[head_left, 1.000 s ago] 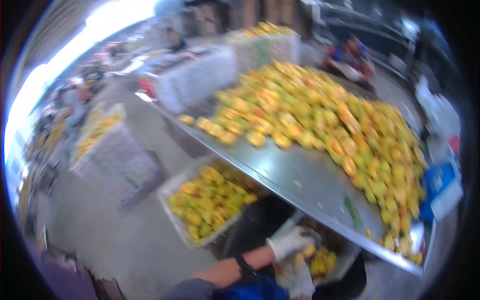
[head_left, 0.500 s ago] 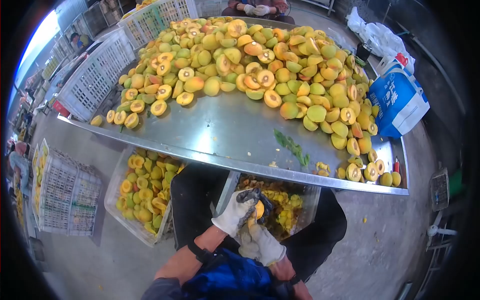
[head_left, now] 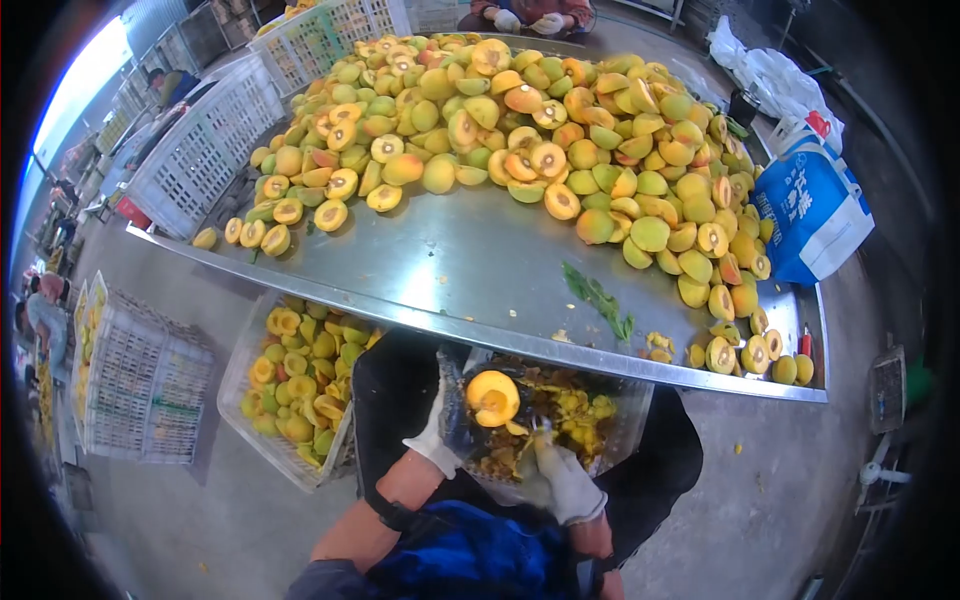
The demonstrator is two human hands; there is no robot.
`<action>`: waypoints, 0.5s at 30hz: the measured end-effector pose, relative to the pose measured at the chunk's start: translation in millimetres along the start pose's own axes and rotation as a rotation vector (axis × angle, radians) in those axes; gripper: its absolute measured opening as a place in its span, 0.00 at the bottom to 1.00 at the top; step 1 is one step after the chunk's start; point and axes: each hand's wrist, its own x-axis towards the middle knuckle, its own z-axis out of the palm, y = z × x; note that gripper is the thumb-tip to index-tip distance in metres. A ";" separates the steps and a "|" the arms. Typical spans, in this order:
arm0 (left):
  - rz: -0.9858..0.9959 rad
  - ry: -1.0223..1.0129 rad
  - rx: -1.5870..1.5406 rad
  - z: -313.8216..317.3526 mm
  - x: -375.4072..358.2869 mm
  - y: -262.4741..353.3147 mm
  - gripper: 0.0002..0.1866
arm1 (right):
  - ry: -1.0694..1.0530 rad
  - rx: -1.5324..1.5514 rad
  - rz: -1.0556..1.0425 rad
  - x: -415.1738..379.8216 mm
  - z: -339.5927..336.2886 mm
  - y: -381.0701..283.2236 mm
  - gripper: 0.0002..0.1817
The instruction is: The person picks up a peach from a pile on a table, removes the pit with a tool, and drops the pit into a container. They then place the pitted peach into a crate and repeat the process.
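My left hand [head_left: 455, 412], in a white glove with a dark palm, holds a peach half [head_left: 494, 398] with its orange cut face up and a round hollow in the middle. A strip of orange flesh hangs at its lower edge. Close by on the right, my gloved right hand [head_left: 566, 482] is closed around what looks like a small metal tool [head_left: 541, 425]; its tip shows by the fruit and the rest is hidden. Below both hands, a crate [head_left: 627, 425] between my knees contains yellow peelings and brown scraps [head_left: 575, 420].
A metal table [head_left: 400, 262] carries a big heap of halved peaches [head_left: 440, 130], many with pits. A crate of peach halves [head_left: 232, 400] sits at my left knee, stacked crates [head_left: 150, 375] farther left. A blue bag [head_left: 805, 205] stands at right. Another person's gloved hands [head_left: 527, 22] are opposite.
My hands have moved apart, and the peach half has turned cut face up toward me in my left hand. My right hand has shifted slightly right, exposing the metal tip.
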 end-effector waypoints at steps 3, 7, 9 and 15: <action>0.102 -0.012 0.079 -13.0 -20.2 37.2 0.45 | -0.168 1.904 1.021 7.4 9.0 6.1 0.16; 0.456 0.257 0.690 -78.4 -36.3 78.3 0.25 | -0.192 1.961 1.050 26.8 -32.1 9.7 0.18; 0.539 0.429 0.942 -62.2 -69.6 112.8 0.16 | -0.218 1.874 1.020 32.0 -27.9 4.6 0.17; 1.016 0.614 1.555 -24.2 -87.1 244.5 0.11 | -0.305 1.857 1.095 33.8 -29.0 -10.4 0.15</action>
